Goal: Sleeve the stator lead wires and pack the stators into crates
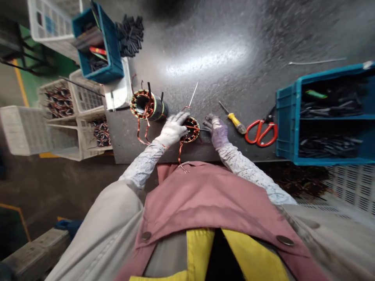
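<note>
My left hand, in a white glove, grips the left side of a motor stator with copper windings, which faces up at me near the table's front edge. My right hand, in a greyish-purple glove, pinches a thin black sleeve at the stator's right side. A copper-coloured lead runs across the stator's face towards that sleeve. Twisted copper leads hang from the stator over the table edge. To the left of it lies a second stator, with black sleeves and loose leads sticking out.
To my right lie a yellow-handled screwdriver, red-handled scissors and a blue bin of black sleeves. A pile of black sleeves and another blue bin stand back left. White crates hold wound parts. A white tie lies behind.
</note>
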Demonstrator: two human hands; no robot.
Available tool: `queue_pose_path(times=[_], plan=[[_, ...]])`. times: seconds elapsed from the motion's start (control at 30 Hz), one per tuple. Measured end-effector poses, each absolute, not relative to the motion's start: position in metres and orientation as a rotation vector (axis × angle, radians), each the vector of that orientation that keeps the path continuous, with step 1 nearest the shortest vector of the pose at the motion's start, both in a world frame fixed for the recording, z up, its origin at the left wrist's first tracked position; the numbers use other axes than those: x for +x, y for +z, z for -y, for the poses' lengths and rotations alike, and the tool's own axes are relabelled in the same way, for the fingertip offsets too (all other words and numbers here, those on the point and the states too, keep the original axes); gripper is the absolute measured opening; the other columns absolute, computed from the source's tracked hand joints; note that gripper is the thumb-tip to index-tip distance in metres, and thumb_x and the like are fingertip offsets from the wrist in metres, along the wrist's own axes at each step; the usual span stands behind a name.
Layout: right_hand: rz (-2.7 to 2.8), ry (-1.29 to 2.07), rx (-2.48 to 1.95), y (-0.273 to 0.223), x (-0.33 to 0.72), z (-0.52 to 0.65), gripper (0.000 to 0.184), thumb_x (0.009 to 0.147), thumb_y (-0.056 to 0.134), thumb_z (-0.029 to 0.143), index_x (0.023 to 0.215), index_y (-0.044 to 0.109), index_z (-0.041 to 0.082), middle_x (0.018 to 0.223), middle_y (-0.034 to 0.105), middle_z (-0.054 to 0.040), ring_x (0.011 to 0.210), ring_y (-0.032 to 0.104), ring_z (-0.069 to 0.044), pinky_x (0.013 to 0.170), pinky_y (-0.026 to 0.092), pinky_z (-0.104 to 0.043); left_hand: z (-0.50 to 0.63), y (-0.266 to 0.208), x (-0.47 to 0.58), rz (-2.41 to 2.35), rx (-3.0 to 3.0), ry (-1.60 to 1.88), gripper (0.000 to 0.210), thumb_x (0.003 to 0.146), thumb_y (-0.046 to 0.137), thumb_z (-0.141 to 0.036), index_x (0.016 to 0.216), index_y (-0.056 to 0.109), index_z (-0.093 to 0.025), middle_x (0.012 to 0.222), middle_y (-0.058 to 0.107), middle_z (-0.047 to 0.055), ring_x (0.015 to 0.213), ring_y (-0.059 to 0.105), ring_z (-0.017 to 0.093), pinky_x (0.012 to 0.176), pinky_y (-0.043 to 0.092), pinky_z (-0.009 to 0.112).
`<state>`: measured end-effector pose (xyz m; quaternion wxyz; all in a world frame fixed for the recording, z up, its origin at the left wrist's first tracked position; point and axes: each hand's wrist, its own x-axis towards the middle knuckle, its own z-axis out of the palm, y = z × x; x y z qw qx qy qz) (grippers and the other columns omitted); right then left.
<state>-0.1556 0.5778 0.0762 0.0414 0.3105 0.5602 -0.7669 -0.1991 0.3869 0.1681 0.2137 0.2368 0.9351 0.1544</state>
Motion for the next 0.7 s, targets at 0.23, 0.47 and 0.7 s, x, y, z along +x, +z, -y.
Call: queue_pose_path(times=[0.23, 0.47, 0.7], plan=[[-2.172, -1.712, 0.505, 0.096, -0.245, -0.494, 0.041, 0.097, 0.040, 0.044, 0.105, 0.066, 0.014, 0.107, 0.070, -0.0094, 0.106, 0.065, -0.021, 0.101, 0.049, -0.043, -0.392, 0.123, -0.217, -2.557, 0.515, 0.441, 0.032, 0.088, 0.060, -0.036, 0.110, 0.073, -0.016, 0.134, 0.059, 0.014, 0.128, 0.049, 0.032, 0.107, 0.040, 0.044], [-2.789, -1.059, -0.167, 0.144, -0.169, -0.518, 0.047, 0.094, 0.044, 0.033, 0.135, 0.054, 0.011, 0.139, 0.055, -0.0175, 0.134, 0.045, -0.029, 0.113, 0.035, -0.050, -0.323, 0.139, -0.138, -2.755, 0.199, 0.977, 0.032, 0.097, 0.045, -0.030, 0.098, 0.073, -0.015, 0.140, 0.054, 0.012, 0.129, 0.049, 0.018, 0.112, 0.038, 0.030], [-2.597, -0.253, -0.499, 0.136, -0.129, -0.469, 0.038, 0.083, 0.063, 0.024, 0.121, 0.066, 0.017, 0.122, 0.067, -0.0159, 0.128, 0.048, -0.036, 0.106, 0.028, -0.066, -0.273, 0.118, -0.087, -2.569, 0.038, 0.739, 0.023, 0.090, 0.060, -0.037, 0.096, 0.077, -0.022, 0.151, 0.046, 0.007, 0.128, 0.050, 0.025, 0.110, 0.041, 0.040]])
